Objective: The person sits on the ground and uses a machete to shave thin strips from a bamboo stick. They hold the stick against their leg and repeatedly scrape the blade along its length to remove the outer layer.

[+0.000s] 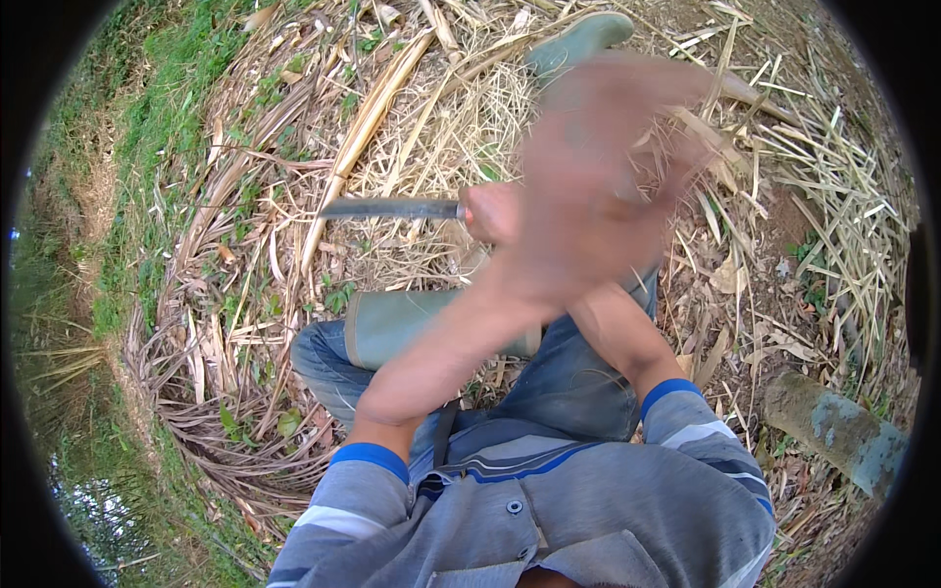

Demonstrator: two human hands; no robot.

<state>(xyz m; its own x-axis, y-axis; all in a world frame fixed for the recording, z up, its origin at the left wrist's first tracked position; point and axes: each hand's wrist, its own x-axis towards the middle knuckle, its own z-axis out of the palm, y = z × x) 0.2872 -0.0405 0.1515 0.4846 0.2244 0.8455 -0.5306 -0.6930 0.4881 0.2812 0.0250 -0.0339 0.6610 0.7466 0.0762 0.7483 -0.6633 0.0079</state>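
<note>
The right hand, near the centre of the frame, is closed around the reddish handle of a knife, whose blade points to the left. The left hand, at upper centre, is strongly blurred; its fingers seem spread apart, and I cannot see anything held in it. The left forearm crosses in front of the right one.

Below the blade lies one green boot, and another green boot is at the top. Around them the ground is covered with dry straw; many pale strips lie loose at the upper right, and a long dry stalk at the upper left.

As I judge, some strips are perhaps already cut, but the blade is not clearly on any piece, so how much cutting is left cannot be told.
</note>
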